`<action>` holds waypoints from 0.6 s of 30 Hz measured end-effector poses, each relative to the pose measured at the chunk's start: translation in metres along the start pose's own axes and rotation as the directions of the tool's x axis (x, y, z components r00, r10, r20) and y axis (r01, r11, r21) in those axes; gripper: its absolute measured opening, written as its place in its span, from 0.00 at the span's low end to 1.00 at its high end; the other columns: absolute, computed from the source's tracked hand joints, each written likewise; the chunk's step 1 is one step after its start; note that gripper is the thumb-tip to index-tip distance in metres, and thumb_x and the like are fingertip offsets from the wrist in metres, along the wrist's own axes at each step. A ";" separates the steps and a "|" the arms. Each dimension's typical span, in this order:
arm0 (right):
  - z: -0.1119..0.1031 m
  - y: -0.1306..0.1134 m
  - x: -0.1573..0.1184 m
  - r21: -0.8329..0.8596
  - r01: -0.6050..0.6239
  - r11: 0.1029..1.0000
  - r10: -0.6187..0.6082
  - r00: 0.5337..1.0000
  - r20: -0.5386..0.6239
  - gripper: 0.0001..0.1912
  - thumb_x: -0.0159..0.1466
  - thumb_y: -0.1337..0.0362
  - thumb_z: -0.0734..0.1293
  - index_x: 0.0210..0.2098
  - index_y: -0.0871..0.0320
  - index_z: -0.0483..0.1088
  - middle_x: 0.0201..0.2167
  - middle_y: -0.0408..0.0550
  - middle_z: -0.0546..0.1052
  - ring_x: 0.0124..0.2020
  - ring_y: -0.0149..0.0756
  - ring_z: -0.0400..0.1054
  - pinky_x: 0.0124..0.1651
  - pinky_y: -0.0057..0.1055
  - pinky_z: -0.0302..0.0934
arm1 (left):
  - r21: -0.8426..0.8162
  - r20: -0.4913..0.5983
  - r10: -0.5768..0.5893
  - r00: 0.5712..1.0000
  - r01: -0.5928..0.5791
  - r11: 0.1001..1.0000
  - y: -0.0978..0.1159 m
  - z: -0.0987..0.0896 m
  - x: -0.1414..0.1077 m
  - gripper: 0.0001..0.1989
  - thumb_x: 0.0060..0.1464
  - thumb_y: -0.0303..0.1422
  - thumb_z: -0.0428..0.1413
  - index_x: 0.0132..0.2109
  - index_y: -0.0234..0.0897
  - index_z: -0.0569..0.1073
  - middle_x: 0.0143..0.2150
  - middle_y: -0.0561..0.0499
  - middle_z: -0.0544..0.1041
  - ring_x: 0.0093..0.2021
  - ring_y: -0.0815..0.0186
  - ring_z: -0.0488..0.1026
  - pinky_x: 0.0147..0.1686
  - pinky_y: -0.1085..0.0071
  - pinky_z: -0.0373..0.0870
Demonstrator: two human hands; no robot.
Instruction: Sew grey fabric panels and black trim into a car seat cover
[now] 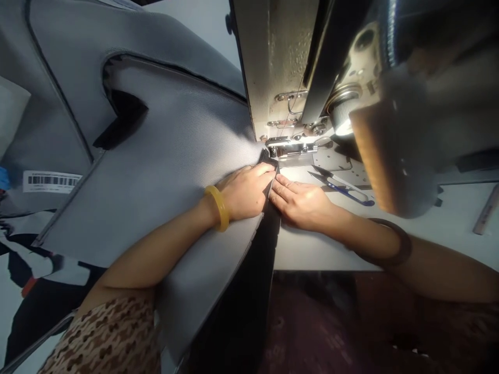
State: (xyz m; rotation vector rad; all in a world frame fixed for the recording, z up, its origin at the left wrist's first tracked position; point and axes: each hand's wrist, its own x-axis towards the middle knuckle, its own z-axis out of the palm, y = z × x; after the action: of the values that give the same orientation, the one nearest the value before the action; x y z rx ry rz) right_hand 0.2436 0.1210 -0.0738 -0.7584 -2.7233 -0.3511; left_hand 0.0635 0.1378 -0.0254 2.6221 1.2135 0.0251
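A large grey fabric panel (171,140) with a black fabric strip (253,259) along its right edge runs up to the presser foot (273,149) of a sewing machine (273,62). My left hand (247,192) lies on the panel's edge just below the foot, fingers bent together over the grey fabric and the strip. From the other side, my right hand (302,202) has its fingers pressed together on the strip's right edge. Its thumb is hidden. The two hands' fingertips nearly touch. Thread snips (346,189) with a blue handle lie just beyond my right hand.
A bright lamp (343,124) lights the white machine bed (323,249). A blurred brown and grey object (393,150) juts in at the right. On the left are a barcode label (52,182) and a black-edged cutout (125,109) in the grey fabric.
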 end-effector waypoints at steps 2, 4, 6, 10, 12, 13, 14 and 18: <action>0.000 0.000 0.001 0.006 0.005 1.000 -0.005 1.000 -0.006 0.19 0.64 0.73 0.53 0.45 0.74 0.71 0.44 0.65 0.74 0.50 0.49 0.68 0.42 0.37 0.68 | 0.018 0.003 -0.028 1.000 0.028 0.999 0.002 0.000 0.000 0.24 0.49 0.23 0.45 0.54 0.31 0.68 0.60 0.44 0.64 0.59 0.58 0.64 0.60 0.62 0.62; -0.001 0.000 0.001 0.014 0.008 1.000 -0.008 1.000 -0.001 0.18 0.64 0.74 0.53 0.45 0.74 0.71 0.44 0.66 0.74 0.50 0.49 0.67 0.43 0.37 0.68 | 0.032 0.008 -0.045 0.999 0.045 0.998 0.003 0.000 0.001 0.24 0.49 0.23 0.45 0.54 0.31 0.67 0.61 0.44 0.64 0.59 0.57 0.64 0.60 0.62 0.63; -0.001 0.000 0.001 0.004 0.007 1.000 -0.007 1.000 0.008 0.18 0.64 0.74 0.54 0.45 0.73 0.72 0.45 0.64 0.74 0.50 0.48 0.67 0.44 0.37 0.67 | 0.038 0.018 -0.040 0.999 0.040 0.999 0.003 0.000 0.003 0.24 0.50 0.23 0.45 0.54 0.30 0.67 0.61 0.44 0.64 0.58 0.58 0.65 0.59 0.62 0.64; 0.000 0.003 0.001 -0.013 0.006 1.000 -0.006 1.000 0.018 0.19 0.62 0.73 0.55 0.47 0.72 0.71 0.47 0.63 0.74 0.50 0.47 0.67 0.45 0.37 0.65 | 0.046 0.025 -0.023 0.999 0.022 0.999 0.001 -0.001 0.007 0.21 0.50 0.24 0.45 0.51 0.30 0.68 0.59 0.43 0.66 0.58 0.57 0.65 0.58 0.61 0.64; 0.000 0.004 0.001 0.008 0.006 1.000 -0.006 1.000 0.022 0.19 0.62 0.72 0.56 0.47 0.73 0.71 0.47 0.64 0.73 0.51 0.47 0.66 0.47 0.37 0.65 | 0.051 0.022 -0.021 1.000 0.020 0.998 0.000 -0.001 0.009 0.20 0.50 0.23 0.45 0.50 0.30 0.69 0.58 0.42 0.66 0.59 0.56 0.64 0.59 0.60 0.64; 0.000 0.005 0.002 0.013 0.007 1.000 -0.007 1.000 0.019 0.19 0.61 0.72 0.56 0.47 0.73 0.71 0.47 0.65 0.73 0.51 0.47 0.66 0.47 0.37 0.64 | 0.054 0.021 -0.023 1.000 0.022 0.998 -0.001 -0.001 0.010 0.19 0.50 0.24 0.45 0.49 0.30 0.69 0.58 0.42 0.66 0.59 0.55 0.64 0.59 0.60 0.63; 0.000 0.005 0.002 0.011 0.008 1.000 -0.008 1.000 0.011 0.19 0.61 0.72 0.56 0.47 0.74 0.71 0.47 0.65 0.73 0.51 0.47 0.66 0.47 0.37 0.64 | 0.058 0.021 -0.024 0.999 0.023 0.998 -0.001 -0.001 0.010 0.19 0.50 0.24 0.45 0.49 0.30 0.69 0.58 0.42 0.67 0.59 0.55 0.64 0.59 0.60 0.63; -0.001 0.006 0.004 -0.030 0.018 0.999 -0.019 1.000 -0.022 0.20 0.60 0.72 0.57 0.47 0.74 0.71 0.47 0.65 0.74 0.49 0.47 0.68 0.45 0.35 0.65 | 0.080 0.038 -0.031 0.999 0.028 0.996 -0.003 0.000 0.012 0.18 0.51 0.24 0.45 0.49 0.32 0.69 0.58 0.43 0.66 0.59 0.57 0.64 0.58 0.63 0.64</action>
State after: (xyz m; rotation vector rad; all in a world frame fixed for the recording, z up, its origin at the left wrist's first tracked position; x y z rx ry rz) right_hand 0.2441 0.1275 -0.0702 -0.7331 -2.7114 -0.4030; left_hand 0.0689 0.1483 -0.0275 2.6584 1.2644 -0.0805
